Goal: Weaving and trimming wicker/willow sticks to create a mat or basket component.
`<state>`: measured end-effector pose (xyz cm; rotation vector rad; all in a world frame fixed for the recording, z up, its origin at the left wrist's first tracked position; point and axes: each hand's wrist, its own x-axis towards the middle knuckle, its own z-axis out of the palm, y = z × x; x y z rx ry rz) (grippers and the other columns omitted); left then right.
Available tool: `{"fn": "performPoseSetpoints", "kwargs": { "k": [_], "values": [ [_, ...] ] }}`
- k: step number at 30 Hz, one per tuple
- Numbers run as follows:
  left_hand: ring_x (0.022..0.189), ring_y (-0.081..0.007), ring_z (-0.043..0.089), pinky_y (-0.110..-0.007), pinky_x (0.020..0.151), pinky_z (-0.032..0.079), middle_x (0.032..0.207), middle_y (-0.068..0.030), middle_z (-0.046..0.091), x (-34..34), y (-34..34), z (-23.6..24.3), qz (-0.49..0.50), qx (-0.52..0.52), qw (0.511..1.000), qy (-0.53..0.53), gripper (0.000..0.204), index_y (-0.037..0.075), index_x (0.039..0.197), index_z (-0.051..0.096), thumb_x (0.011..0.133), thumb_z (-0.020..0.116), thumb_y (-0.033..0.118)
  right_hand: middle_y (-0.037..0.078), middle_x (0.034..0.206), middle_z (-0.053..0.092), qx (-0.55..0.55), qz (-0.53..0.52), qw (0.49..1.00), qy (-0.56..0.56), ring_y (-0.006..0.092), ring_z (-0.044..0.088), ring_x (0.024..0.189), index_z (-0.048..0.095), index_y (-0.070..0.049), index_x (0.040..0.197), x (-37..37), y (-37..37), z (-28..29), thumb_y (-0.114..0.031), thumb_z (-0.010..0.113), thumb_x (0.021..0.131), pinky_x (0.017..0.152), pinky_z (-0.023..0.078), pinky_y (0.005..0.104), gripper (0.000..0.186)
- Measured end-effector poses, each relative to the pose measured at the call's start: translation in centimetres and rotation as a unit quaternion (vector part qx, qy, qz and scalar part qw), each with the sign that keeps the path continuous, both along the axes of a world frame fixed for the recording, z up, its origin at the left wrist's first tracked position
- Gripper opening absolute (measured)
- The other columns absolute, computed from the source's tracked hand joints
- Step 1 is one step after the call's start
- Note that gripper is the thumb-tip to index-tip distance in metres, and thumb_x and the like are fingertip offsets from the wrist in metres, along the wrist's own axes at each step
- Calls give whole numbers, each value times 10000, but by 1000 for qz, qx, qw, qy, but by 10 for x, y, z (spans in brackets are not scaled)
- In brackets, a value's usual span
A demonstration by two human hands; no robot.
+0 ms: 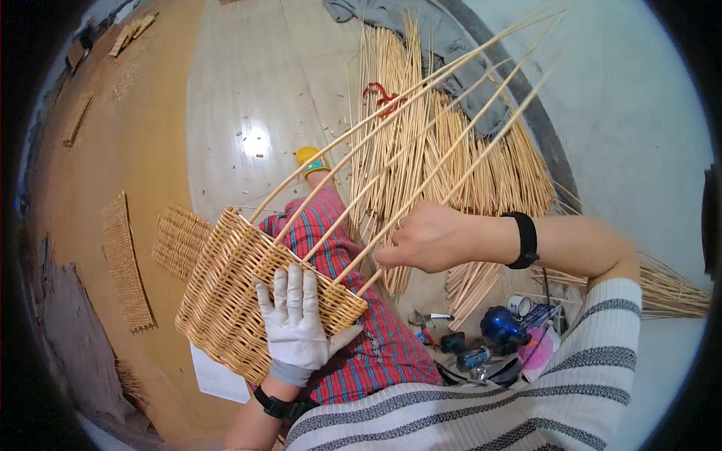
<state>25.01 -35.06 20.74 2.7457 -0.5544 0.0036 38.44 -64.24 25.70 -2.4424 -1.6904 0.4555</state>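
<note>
Pale polished flooring (248, 90) spreads under the seated person, turning to a warmer wooden tone at the left. Nearest the camera, a striped grey-and-white sleeve (526, 391) crosses the lower edge above a lap covered in red plaid cloth (368, 338). On that lap rests a half-woven wicker basket (233, 293), tilted, its long bare stakes (421, 128) fanning up and to the right. The left hand (297, 319), in a white glove with a black band at the wrist, lies flat on the basket's woven wall, fingers spread and pressing it. The right hand (429, 237), bare and wearing a black wristband, hovers just above the basket's rim, its fingers curled narrowly and pinching one of the stakes near its base. Just right of the lap lies a clutter of small tools (489, 338). Left of the basket, flat woven mats (128, 263) lie on the floor. Farther off, a thick heap of cane rods (451, 165) covers the floor, with grey cloth (421, 30) beyond it.
</note>
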Motion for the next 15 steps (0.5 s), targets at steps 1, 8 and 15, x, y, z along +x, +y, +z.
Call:
{"fn": "performPoseSetpoints", "kwargs": {
  "k": [1,8,15],
  "values": [
    [1537,-387,160,-614,1225,59,1623,-233,242,0,1,-2,-11,5,1000,-4,1207,-41,1541,286,722,690,747,87,535,545,5,-2,1000,-7,308,627,522,600,-132,914,0,1,0,-201,577,848,452,453,465,98],
    [1545,-370,144,-610,1231,45,1635,-207,236,1,2,-9,-23,3,1000,-11,1167,-7,1554,290,736,689,724,79,526,542,11,-6,999,32,298,616,490,604,-129,907,0,21,12,-199,613,801,435,461,446,127],
    [1541,-363,163,-614,1231,66,1611,-211,289,2,4,-9,-21,21,1000,-6,1135,-35,1512,352,756,648,759,85,540,568,0,-12,997,71,295,634,514,607,-106,880,-10,26,0,-211,617,793,459,478,447,137]
  ]
}}
